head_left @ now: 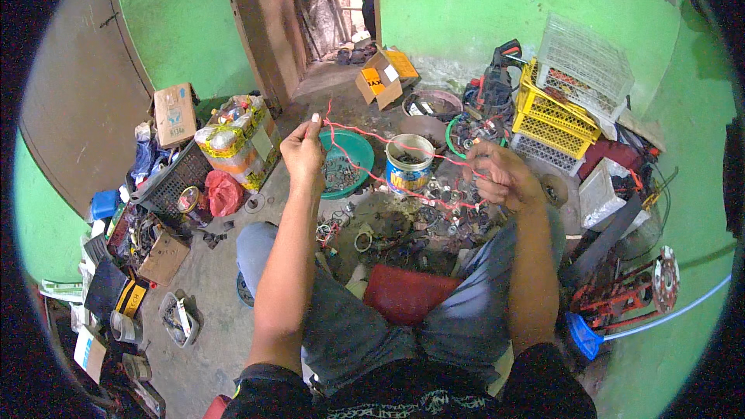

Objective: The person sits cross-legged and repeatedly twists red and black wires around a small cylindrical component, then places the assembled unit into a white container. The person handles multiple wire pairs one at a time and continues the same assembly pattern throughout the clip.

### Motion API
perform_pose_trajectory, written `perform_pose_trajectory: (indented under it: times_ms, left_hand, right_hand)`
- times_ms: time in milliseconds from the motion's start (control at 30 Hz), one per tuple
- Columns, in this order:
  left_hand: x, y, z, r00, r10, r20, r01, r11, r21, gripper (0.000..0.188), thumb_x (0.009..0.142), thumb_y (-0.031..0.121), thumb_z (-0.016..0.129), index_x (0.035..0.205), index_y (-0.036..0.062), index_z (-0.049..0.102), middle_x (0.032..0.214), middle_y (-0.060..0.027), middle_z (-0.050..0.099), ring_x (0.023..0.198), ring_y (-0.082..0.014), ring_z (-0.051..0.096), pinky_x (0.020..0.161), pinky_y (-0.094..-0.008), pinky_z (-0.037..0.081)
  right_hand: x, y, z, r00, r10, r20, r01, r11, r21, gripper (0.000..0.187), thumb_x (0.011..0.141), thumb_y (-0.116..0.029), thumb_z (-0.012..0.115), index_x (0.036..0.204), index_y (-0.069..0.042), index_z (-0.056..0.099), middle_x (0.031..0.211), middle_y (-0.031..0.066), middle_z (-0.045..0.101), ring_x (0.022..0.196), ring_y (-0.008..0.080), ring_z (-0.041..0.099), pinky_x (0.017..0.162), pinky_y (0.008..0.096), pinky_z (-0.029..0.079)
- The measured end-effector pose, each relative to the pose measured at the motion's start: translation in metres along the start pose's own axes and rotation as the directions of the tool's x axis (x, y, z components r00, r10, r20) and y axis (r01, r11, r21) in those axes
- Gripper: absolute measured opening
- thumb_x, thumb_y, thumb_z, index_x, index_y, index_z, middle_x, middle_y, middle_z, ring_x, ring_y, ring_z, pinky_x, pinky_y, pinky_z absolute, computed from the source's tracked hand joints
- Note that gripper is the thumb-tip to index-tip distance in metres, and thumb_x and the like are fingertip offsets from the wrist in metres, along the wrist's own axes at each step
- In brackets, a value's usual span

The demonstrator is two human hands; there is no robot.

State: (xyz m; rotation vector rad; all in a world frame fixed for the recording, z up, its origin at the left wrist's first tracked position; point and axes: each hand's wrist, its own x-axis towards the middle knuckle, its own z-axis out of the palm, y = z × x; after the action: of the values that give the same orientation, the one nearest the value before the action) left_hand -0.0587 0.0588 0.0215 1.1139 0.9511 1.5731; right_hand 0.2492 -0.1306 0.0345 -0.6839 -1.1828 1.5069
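Observation:
A thin, kinked red wire (358, 165) hangs in the air between my two hands. My left hand (303, 151) is closed on its left end, the thumb pointing up and a short tip sticking out above. On the other side my right hand (503, 174) pinches the right part, fingers bent round it. Two strands run across, one higher and fairly taut, one sagging lower. Below the wire stand a green basin (362, 154) with small metal parts and a white-and-blue bucket (409, 177) holding dark bits.
Loose small parts (442, 213) cover the floor before my knees. Yellow crates (552, 122) are stacked at right, beside a red-and-black power tool (493, 81). At left are a taped box (247, 147) and a dark basket (174, 182). An open carton (380, 81) lies by the doorway, where a person stands.

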Motion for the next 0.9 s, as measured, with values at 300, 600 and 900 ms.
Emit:
perform_pose_trajectory:
  times_ms: [300,600,900]
  left_hand:
    - [0.007,0.006,-0.008,0.991,0.101,-0.087,-0.103,0.994,-0.019,0.03,0.093,0.027,0.07,0.091,-0.0036,0.071,0.066,-0.0018,0.058,0.046,-0.0088,0.046,0.043,-0.0262,0.037]
    - [-0.015,0.014,0.007,0.974,0.224,-0.01,-0.22,0.963,0.155,0.031,0.094,0.023,0.069,0.088,-0.0069,0.071,0.061,-0.0039,0.06,0.044,-0.0097,0.051,0.041,-0.0276,0.038]
    - [0.002,-0.003,-0.001,0.981,0.167,-0.094,-0.164,0.986,0.04,0.029,0.095,0.024,0.067,0.09,-0.004,0.072,0.068,-0.0044,0.062,0.045,-0.0113,0.054,0.041,-0.0267,0.036]
  right_hand:
    - [0.015,-0.01,-0.007,0.992,0.126,0.006,-0.094,0.772,-0.629,0.03,0.093,-0.019,0.065,0.116,0.001,0.063,0.092,0.0084,0.07,0.076,0.0127,0.066,0.069,0.028,0.053]
    - [0.088,-0.039,-0.085,0.852,-0.342,-0.397,-0.141,0.579,-0.803,0.024,0.094,-0.028,0.067,0.083,-0.006,0.065,0.068,-0.0004,0.061,0.06,0.0083,0.054,0.055,0.0255,0.042]
    - [0.094,-0.028,-0.111,0.81,-0.321,-0.491,-0.032,0.812,-0.583,0.02,0.096,-0.024,0.065,0.084,-0.009,0.059,0.058,-0.0076,0.04,0.05,0.0038,0.034,0.047,0.022,0.028]
